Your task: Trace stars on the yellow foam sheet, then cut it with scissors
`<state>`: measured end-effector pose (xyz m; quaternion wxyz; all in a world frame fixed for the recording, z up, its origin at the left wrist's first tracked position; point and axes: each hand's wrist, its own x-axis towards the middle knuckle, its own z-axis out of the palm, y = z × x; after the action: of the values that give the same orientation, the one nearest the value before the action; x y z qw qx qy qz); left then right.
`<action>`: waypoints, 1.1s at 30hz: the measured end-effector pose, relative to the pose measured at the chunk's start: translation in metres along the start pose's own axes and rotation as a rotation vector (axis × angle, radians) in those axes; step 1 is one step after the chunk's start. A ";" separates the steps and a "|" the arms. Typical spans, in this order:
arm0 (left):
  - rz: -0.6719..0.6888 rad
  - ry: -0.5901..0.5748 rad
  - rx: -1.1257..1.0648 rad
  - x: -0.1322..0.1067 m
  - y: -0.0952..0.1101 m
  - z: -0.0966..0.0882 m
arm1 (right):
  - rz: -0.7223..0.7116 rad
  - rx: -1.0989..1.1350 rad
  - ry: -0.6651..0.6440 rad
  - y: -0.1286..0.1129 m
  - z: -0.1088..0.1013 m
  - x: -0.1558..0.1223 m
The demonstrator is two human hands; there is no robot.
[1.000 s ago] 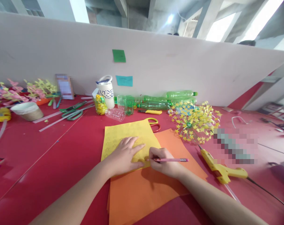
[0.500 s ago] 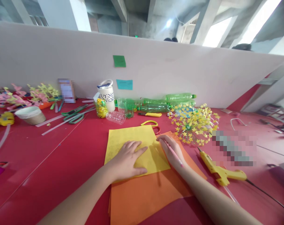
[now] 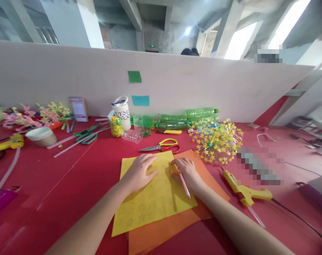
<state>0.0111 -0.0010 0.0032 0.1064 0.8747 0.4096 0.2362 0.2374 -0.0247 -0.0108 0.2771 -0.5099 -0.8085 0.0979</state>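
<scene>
A yellow sheet of paper with faint star-like outlines lies over several orange sheets. My left hand rests on the upper left of the yellow sheet, fingers stretched forward and thumb apart. A pink pencil is held in my right hand, its eraser end pointing back towards me. That hand touches the right side of the yellow sheet, and its fingertips are partly hidden. Just beyond the paper lie scissors with yellow and red handles.
Behind the scissors are a yellow utility knife, green plastic bottles and a white tumbler. A yellow star ornament and a glue gun with its cord lie right. At left are green-handled scissors and a paper cup.
The yellow sheet has slid towards me and turned slightly, uncovering the scissors' blades. Both hands have shifted with it, and the left fingers are less spread. The pencil stays in my right hand.
</scene>
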 end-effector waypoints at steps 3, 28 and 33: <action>0.040 -0.151 0.025 -0.003 0.004 0.002 | -0.095 0.033 -0.025 -0.006 -0.003 0.000; 0.064 -0.395 0.069 -0.010 0.028 0.002 | 0.350 0.843 -0.075 0.008 0.003 0.008; 0.057 -0.396 0.093 -0.013 0.026 0.005 | 0.339 0.798 -0.080 0.010 0.004 0.015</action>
<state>0.0236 -0.0273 0.0041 0.1376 0.9193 0.3662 0.0435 0.2379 -0.0066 -0.0133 0.4007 -0.4843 -0.6223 0.4664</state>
